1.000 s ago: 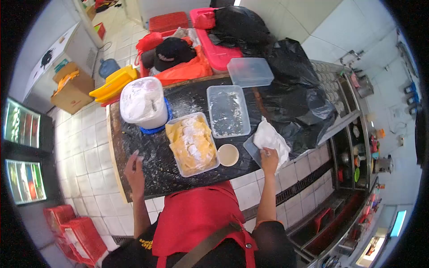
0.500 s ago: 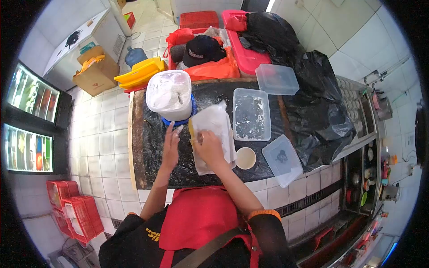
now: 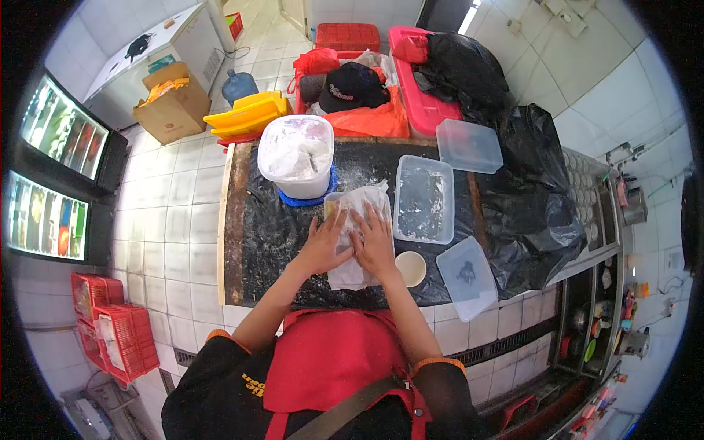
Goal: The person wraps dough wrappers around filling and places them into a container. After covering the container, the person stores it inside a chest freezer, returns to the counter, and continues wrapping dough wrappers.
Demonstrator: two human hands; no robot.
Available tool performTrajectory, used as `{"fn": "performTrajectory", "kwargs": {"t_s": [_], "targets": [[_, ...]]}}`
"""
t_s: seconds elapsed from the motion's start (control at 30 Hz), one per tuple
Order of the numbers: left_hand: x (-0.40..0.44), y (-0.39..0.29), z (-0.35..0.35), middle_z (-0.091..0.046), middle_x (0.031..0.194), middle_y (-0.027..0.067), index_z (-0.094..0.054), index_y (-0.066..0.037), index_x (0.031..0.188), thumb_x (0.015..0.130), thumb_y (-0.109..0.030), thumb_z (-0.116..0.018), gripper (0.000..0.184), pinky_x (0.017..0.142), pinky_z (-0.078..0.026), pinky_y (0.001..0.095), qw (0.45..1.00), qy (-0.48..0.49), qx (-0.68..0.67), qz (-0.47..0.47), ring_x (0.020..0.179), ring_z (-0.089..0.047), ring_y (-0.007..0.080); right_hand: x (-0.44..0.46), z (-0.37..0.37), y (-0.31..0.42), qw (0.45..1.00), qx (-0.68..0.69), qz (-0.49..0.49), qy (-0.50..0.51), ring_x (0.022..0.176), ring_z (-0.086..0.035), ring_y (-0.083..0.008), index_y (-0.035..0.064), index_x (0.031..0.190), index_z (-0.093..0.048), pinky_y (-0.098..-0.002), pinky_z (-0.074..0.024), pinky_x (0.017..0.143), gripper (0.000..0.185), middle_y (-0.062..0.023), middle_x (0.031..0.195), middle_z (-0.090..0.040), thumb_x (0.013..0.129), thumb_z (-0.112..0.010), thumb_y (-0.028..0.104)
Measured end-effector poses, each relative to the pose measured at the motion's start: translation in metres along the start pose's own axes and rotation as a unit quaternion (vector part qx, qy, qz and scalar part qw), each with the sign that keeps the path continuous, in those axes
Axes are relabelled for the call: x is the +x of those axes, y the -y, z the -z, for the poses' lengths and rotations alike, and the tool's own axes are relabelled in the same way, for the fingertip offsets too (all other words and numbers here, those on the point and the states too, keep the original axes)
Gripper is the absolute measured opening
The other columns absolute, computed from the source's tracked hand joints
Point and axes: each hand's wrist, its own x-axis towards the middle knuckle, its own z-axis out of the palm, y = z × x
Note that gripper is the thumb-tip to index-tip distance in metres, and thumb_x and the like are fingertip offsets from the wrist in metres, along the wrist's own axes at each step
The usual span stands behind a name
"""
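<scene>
A thin white sheet [image 3: 372, 195] lies over a shallow rectangular container in front of me, which it mostly hides. My left hand [image 3: 324, 246] presses on the sheet's left side with fingers spread. Beside it my right hand [image 3: 375, 244] is flat on the middle and right of the sheet, fingers apart, the thumbs close together. Neither hand grips anything. Behind my left hand stands a white tub [image 3: 297, 188] of white powder on a blue base [image 3: 323, 196]. A small cream bowl [image 3: 411, 269] sits just right of my right wrist.
On the black-covered table [image 3: 273, 257], a clear container [image 3: 424, 233] dusted with powder stands to the right, near a clear lid [image 3: 466, 282] and another clear box [image 3: 469, 147]. Black plastic [image 3: 524, 213] covers the right end. Yellow trays [image 3: 246, 121] and a cap [image 3: 356, 86] lie behind.
My left hand has come from beside the tub onto the sheet. My right hand has opened from its curled hold at the sheet's left edge and now lies flat.
</scene>
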Motion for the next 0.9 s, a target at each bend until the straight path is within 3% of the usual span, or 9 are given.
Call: {"fn": "performTrajectory", "kwargs": {"t_s": [0.3,0.37,0.4,0.43,0.5,0.6,0.7,0.77,0.9], "targets": [[-0.003,-0.018,0.045,-0.026,0.159,0.0214,-0.014,-0.006,0.157,0.082,-0.048,-0.071,0.104,0.119,-0.016,0.054,0.998,0.058,0.015,0.024,0.146,-0.026,0.0384,-0.045,0.061,-0.031,0.98,0.013,-0.129,-0.149,0.136,-0.038,-0.0429,0.0097,0.134,-0.057,-0.0508,-0.0273,0.115,0.05,-0.0214,0.148,-0.043,0.09,-0.065,0.032],[-0.013,-0.015,0.045,-0.027,0.158,0.021,-0.016,-0.006,0.157,0.082,-0.045,-0.072,0.101,0.119,-0.016,0.0528,0.999,0.034,0.007,0.012,0.147,-0.025,0.0383,-0.096,0.085,-0.072,0.9,-0.189,-0.27,-0.286,0.135,-0.038,-0.041,0.0014,0.134,-0.052,-0.048,-0.0291,0.114,0.056,-0.0186,0.146,-0.045,0.087,-0.071,0.026],[-0.018,-0.013,0.043,-0.027,0.158,0.0205,-0.017,-0.005,0.156,0.082,-0.042,-0.073,0.099,0.12,-0.016,0.0515,1.0,0.001,-0.001,0.012,0.147,-0.024,0.0383,-0.124,0.095,-0.093,0.828,-0.036,-0.403,-0.387,0.135,-0.037,-0.0404,-0.0046,0.134,-0.048,-0.0496,-0.0292,0.113,0.066,-0.0239,0.141,-0.046,0.083,-0.075,0.027],[-0.023,-0.007,0.041,-0.027,0.158,0.0205,-0.017,-0.005,0.156,0.082,-0.042,-0.073,0.099,0.12,-0.016,0.0515,1.0,0.005,-0.003,0.006,0.147,-0.024,0.0383,-0.156,0.103,-0.11,0.744,-0.289,-0.434,-0.417,0.131,-0.04,-0.0401,-0.004,0.136,-0.046,-0.0507,-0.0295,0.112,0.072,-0.026,0.138,-0.048,0.081,-0.078,0.029],[-0.027,0.002,0.034,-0.028,0.158,0.0202,-0.02,-0.006,0.156,0.084,-0.034,-0.073,0.094,0.12,-0.017,0.0508,0.998,-0.05,-0.035,0.015,0.147,-0.022,0.0383,-0.271,0.064,-0.204,0.648,-0.224,-0.596,-0.419,0.118,-0.054,-0.0329,-0.0055,0.132,-0.052,-0.0469,-0.0414,0.102,0.078,-0.0228,0.129,-0.057,0.078,-0.081,0.042],[-0.027,-0.007,0.046,-0.027,0.158,0.0197,-0.02,-0.005,0.156,0.085,-0.031,-0.072,0.091,0.12,-0.017,0.0491,0.993,-0.056,-0.09,0.045,0.147,-0.022,0.0384,-0.312,0.096,-0.187,0.648,0.191,-0.66,-0.329,0.089,-0.061,-0.0209,-0.0029,0.121,-0.058,-0.0337,-0.0536,0.08,0.053,-0.011,0.108,-0.063,0.087,-0.076,0.034],[-0.022,0.005,0.035,-0.027,0.159,0.0187,-0.022,-0.004,0.155,0.084,-0.031,-0.073,0.091,0.12,-0.016,0.0487,0.986,-0.074,-0.134,0.07,0.147,-0.021,0.0397,-0.272,0.149,-0.127,0.648,0.182,-0.517,-0.53,0.078,-0.059,-0.0128,-0.0029,0.112,-0.062,-0.0248,-0.0518,0.067,0.036,-0.0063,0.096,-0.064,0.094,-0.069,0.027],[-0.021,0.021,0.024,-0.027,0.159,0.0171,-0.024,-0.006,0.155,0.082,-0.035,-0.075,0.094,0.121,-0.014,0.0498,0.997,-0.069,-0.018,-0.038,0.148,-0.02,0.0402,-0.234,0.186,-0.092,0.745,0.106,-0.425,-0.503,0.082,-0.058,-0.0117,-0.0015,0.109,-0.062,-0.0248,-0.0499,0.069,0.024,-0.0056,0.099,-0.063,0.098,-0.064,0.02],[-0.012,-0.001,0.029,-0.028,0.159,0.0166,-0.022,-0.007,0.156,0.079,-0.047,-0.075,0.102,0.122,-0.008,0.0507,0.996,0.072,0.05,0.004,0.15,-0.014,0.0401,-0.16,0.184,-0.051,0.863,-0.032,-0.234,-0.446,0.088,-0.062,-0.0247,0.0003,0.105,-0.066,-0.0366,-0.0501,0.078,0.018,-0.0091,0.095,-0.066,0.094,-0.064,0.014]]}}
